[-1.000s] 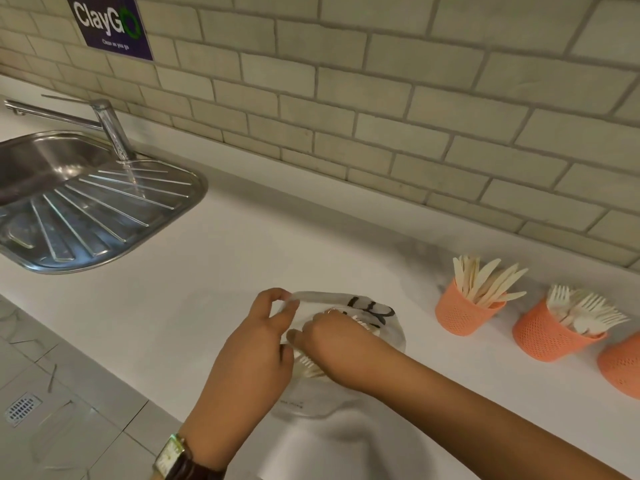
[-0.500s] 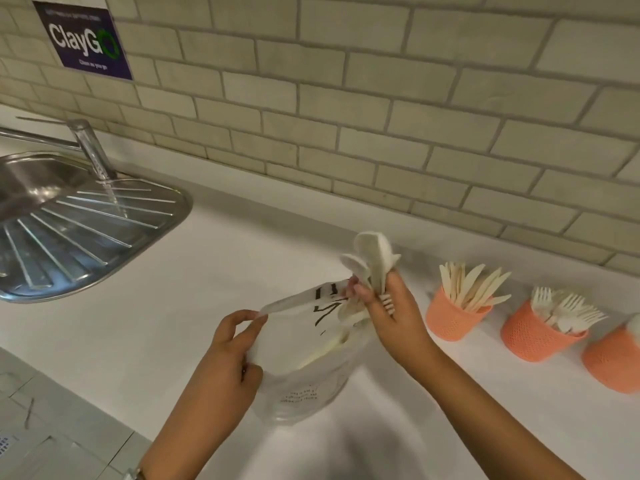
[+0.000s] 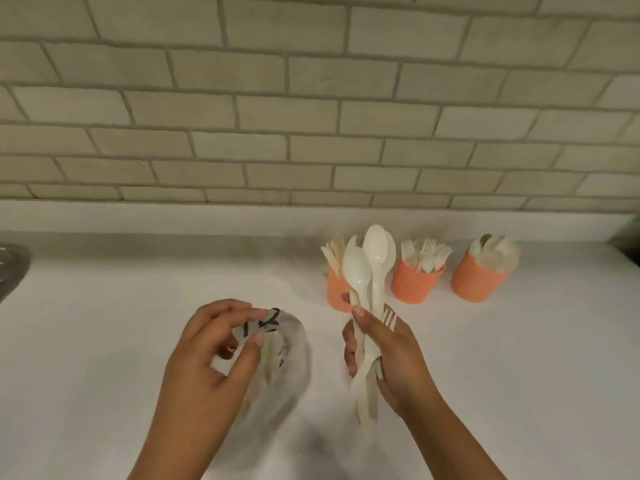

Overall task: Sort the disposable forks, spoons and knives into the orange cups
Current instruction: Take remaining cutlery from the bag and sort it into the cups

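Illegible black marks on bag (image 3: 289, 355)

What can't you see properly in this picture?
Head view:
- The plastic bag in the left hand is blurred; its contents cannot be told.
- The leftmost orange cup is partly hidden by the spoons in the right hand.
- The sink is cut off by the left edge.

right hand (image 3: 384, 355) gripping spoons (image 3: 370, 268) and fork (image 3: 389, 318), left hand (image 3: 211, 355) pinching plastic bag (image 3: 277, 344), three orange cups (image 3: 417, 284) behind

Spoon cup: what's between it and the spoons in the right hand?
Head view: the fork cup stands between the held spoons in the right hand and the spoon cup.
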Action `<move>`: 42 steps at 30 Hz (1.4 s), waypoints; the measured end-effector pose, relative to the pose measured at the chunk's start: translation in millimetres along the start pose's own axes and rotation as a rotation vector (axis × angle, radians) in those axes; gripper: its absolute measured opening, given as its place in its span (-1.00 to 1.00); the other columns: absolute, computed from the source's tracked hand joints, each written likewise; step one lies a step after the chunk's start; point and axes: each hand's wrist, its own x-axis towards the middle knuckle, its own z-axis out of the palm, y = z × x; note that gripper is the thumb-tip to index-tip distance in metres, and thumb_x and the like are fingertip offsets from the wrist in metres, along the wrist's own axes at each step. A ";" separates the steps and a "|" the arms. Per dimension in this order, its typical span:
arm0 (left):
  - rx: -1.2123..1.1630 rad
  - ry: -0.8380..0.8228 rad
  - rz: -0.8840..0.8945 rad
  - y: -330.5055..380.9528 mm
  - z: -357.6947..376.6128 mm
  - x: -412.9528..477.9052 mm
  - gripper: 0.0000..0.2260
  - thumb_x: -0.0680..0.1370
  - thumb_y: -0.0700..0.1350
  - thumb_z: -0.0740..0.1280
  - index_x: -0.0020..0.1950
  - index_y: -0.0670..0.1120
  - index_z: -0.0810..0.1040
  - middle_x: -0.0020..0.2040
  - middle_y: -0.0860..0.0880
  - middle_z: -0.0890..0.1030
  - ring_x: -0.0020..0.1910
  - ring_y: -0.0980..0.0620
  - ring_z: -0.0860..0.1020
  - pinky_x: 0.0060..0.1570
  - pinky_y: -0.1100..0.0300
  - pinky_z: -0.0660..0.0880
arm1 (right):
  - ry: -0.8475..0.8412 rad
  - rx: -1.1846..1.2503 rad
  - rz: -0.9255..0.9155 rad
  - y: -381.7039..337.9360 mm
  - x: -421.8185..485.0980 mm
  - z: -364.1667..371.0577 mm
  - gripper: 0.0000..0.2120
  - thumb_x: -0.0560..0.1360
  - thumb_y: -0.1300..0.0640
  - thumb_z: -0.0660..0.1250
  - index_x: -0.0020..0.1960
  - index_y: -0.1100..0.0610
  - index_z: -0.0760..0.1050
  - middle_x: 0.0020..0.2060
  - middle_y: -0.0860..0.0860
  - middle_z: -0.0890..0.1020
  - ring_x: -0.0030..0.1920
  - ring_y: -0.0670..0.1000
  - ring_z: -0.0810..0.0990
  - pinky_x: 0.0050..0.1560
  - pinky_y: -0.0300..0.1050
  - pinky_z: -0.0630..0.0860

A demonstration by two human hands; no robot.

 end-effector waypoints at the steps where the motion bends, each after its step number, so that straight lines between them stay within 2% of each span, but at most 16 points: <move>1: -0.056 -0.057 -0.006 7.4 18.3 2.2 -0.84 0.39 0.01 0.39 -0.06 0.23 0.60 0.04 0.20 0.53 -0.23 0.11 0.50 -0.18 0.50 0.38 | 0.033 0.021 0.003 -2.7 -4.8 -9.7 -0.62 0.43 0.06 0.33 0.14 0.29 0.48 -0.48 0.14 0.44 -0.53 0.10 0.44 -0.46 -0.12 0.45; 3: -0.136 -0.162 -0.013 19.4 59.8 3.3 -0.85 0.38 0.05 0.33 -0.08 0.21 0.60 0.01 0.22 0.55 -0.22 0.10 0.52 -0.20 0.49 0.38 | 0.091 0.031 0.006 -8.5 -13.8 -31.5 -0.64 0.46 0.07 0.35 0.09 0.34 0.47 -0.50 0.15 0.43 -0.52 0.13 0.49 -0.43 -0.10 0.48; 7: -0.267 -0.286 -0.127 46.9 144.5 1.7 -0.85 0.45 -0.12 0.43 -0.17 0.16 0.62 -0.15 0.22 0.61 -0.32 0.17 0.49 -0.26 0.47 0.40 | 0.172 -0.057 -0.008 -27.6 -26.9 -80.0 -0.67 0.47 0.05 0.35 0.07 0.29 0.43 -0.48 0.13 0.46 -0.57 0.14 0.48 -0.47 -0.12 0.47; 11: -0.350 -0.342 -0.258 76.4 215.1 2.7 -0.94 0.39 -0.05 0.46 -0.17 0.06 0.63 -0.24 0.17 0.63 -0.41 0.22 0.45 -0.33 0.47 0.40 | 0.196 -0.209 -0.036 -48.7 -38.4 -131.5 -0.73 0.49 0.00 0.28 0.06 0.17 0.47 -0.47 0.09 0.47 -0.58 0.09 0.41 -0.51 -0.17 0.41; 16: -0.385 -0.322 -0.358 108.0 288.2 -1.7 -0.90 0.34 -0.16 0.51 -0.21 -0.01 0.65 -0.31 0.01 0.64 -0.43 0.15 0.52 -0.33 0.34 0.50 | 0.205 -0.331 0.000 -69.0 -45.4 -197.4 -0.90 0.59 0.11 0.22 0.06 0.08 0.47 -0.42 0.01 0.51 -0.48 0.02 0.43 -0.46 -0.15 0.41; 19: -0.398 -0.330 -0.419 121.1 325.4 -7.2 -0.90 0.32 -0.17 0.53 -0.23 -0.04 0.66 -0.32 -0.05 0.66 -0.40 0.07 0.58 -0.32 0.27 0.55 | 0.163 -0.407 -0.029 -80.1 -44.1 -237.2 -0.86 0.60 0.19 0.17 0.11 0.05 0.43 -0.39 -0.04 0.54 -0.47 -0.03 0.45 -0.41 -0.16 0.43; 22: -0.362 -0.354 -0.449 131.3 354.1 -13.0 -0.88 0.29 -0.14 0.55 -0.23 -0.02 0.66 -0.30 -0.03 0.67 -0.35 0.06 0.59 -0.26 0.23 0.58 | 0.070 -0.480 -0.010 -93.5 -45.3 -269.7 -0.75 0.61 0.27 0.11 0.22 0.03 0.36 -0.32 -0.02 0.51 -0.46 -0.07 0.44 -0.37 -0.22 0.43; 24: -0.357 -0.362 -0.472 139.1 367.2 -13.8 -0.90 0.32 -0.17 0.53 -0.23 -0.05 0.65 -0.30 -0.04 0.67 -0.34 0.08 0.60 -0.27 0.27 0.56 | 0.006 -0.507 -0.004 -100.8 -46.5 -284.9 -0.70 0.59 0.21 0.12 0.29 0.00 0.31 -0.31 -0.06 0.51 -0.45 -0.07 0.43 -0.33 -0.26 0.43; 27: -0.469 -0.371 -0.563 149.2 379.0 -8.1 -0.96 0.38 -0.23 0.47 -0.23 -0.16 0.63 -0.35 -0.07 0.64 -0.37 0.08 0.58 -0.27 0.27 0.54 | -0.061 -0.488 0.000 -109.4 -46.5 -302.8 -0.64 0.52 0.01 0.14 0.32 -0.08 0.32 -0.27 -0.10 0.54 -0.40 -0.07 0.46 -0.28 -0.27 0.45; 30: -0.543 -0.353 -0.618 152.7 382.4 4.3 -0.95 0.43 -0.20 0.42 -0.23 -0.15 0.62 -0.37 -0.02 0.59 -0.37 0.10 0.53 -0.27 0.24 0.52 | -0.043 -0.370 0.023 -113.6 -45.7 -314.2 -0.73 0.60 -0.03 0.13 0.19 0.06 0.45 -0.25 0.04 0.52 -0.37 -0.01 0.48 -0.25 -0.17 0.47; 33: -0.615 -0.241 -0.591 152.4 376.7 27.6 -0.95 0.42 -0.19 0.43 -0.22 -0.10 0.58 -0.41 0.05 0.51 -0.42 0.15 0.45 -0.41 0.32 0.46 | 0.105 -0.160 0.095 -111.9 -40.4 -325.1 -0.74 0.61 0.08 0.12 0.04 0.27 0.43 -0.32 0.11 0.49 -0.44 0.01 0.41 -0.38 -0.16 0.42; 36: -0.613 -0.048 -0.468 147.0 371.5 65.5 -0.88 0.43 -0.20 0.43 -0.24 -0.04 0.53 -0.42 0.08 0.51 -0.46 0.19 0.44 -0.47 0.35 0.43 | 0.234 -0.044 0.097 -113.5 -33.4 -337.2 -0.77 0.62 0.11 0.10 0.05 0.26 0.42 -0.34 0.09 0.47 -0.48 0.00 0.36 -0.44 -0.16 0.35; 39: -0.489 0.053 -0.343 138.9 387.5 96.8 -0.85 0.41 -0.18 0.47 -0.25 -0.03 0.51 -0.32 0.04 0.56 -0.45 0.22 0.48 -0.43 0.30 0.47 | 0.286 -0.026 0.079 -118.6 -31.6 -346.7 -0.76 0.61 0.11 0.11 0.10 0.26 0.42 -0.36 0.07 0.48 -0.48 0.00 0.36 -0.43 -0.14 0.33; 42: -0.405 0.041 -0.297 124.9 419.3 107.0 -0.85 0.39 -0.17 0.49 -0.25 -0.03 0.53 -0.26 0.03 0.59 -0.30 0.12 0.54 -0.24 0.22 0.48 | 0.306 -0.036 0.064 -121.8 -31.5 -346.8 -0.76 0.61 0.11 0.12 0.12 0.25 0.43 -0.38 0.05 0.49 -0.48 -0.01 0.35 -0.42 -0.14 0.33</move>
